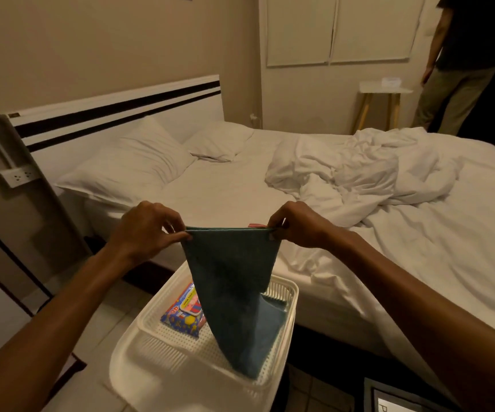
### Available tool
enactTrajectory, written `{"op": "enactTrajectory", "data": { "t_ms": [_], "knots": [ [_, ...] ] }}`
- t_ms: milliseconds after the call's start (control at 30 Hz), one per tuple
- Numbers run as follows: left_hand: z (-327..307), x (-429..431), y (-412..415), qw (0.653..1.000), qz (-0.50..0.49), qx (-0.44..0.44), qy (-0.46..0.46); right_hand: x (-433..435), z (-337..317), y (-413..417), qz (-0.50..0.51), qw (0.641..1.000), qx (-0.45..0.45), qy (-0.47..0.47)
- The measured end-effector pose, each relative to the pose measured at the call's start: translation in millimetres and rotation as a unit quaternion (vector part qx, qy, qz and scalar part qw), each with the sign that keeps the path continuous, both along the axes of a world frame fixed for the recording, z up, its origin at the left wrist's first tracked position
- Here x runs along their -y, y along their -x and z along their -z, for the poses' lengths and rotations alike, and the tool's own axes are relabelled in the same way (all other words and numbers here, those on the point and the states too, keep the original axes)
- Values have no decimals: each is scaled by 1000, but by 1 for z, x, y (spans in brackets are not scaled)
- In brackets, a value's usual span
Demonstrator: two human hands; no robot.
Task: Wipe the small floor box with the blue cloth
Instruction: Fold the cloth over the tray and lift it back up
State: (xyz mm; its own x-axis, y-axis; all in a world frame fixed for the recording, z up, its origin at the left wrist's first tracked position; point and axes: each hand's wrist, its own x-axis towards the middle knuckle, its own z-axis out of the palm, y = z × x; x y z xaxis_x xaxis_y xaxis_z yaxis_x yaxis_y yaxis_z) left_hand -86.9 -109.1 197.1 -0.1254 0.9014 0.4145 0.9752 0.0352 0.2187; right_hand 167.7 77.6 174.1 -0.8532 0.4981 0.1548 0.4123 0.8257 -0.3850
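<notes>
Two hands, left hand and right hand, pinch the blue cloth by its top corners above the white basket; fold it flat into a pad before wiping.

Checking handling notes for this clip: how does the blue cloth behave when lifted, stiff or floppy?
Likely floppy: the blue cloth hangs in a drooping point below the left hand and right hand. Probably light, since only the fingers pinch its corners. Its tip trails into the white basket, so it may drag.
</notes>
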Motion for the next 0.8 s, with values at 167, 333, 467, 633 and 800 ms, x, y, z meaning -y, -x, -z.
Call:
{"op": "enactTrajectory", "data": {
  "t_ms": [167, 333, 467, 633, 800],
  "knots": [
    [-49, -7, 1, 1000, -9, 2, -27, 0, -56, -11, 32, 998, -48, -31],
    [-94, 1, -6, 997, 10, 17, -68, 5, -103, -27, 48, 993, -101, -36],
    [-107, 9, -7, 997, -6, 40, -70, 22, -122, -27, 36, 994, -87, -58],
    [-109, 20, -11, 993, -5, 84, -82, 37, -130, -30, 37, 991, -103, -72],
    [-112, 24, -15, 992, 25, 112, -54, 38, -125, -38, 51, 990, -104, -74]
  ]
}}
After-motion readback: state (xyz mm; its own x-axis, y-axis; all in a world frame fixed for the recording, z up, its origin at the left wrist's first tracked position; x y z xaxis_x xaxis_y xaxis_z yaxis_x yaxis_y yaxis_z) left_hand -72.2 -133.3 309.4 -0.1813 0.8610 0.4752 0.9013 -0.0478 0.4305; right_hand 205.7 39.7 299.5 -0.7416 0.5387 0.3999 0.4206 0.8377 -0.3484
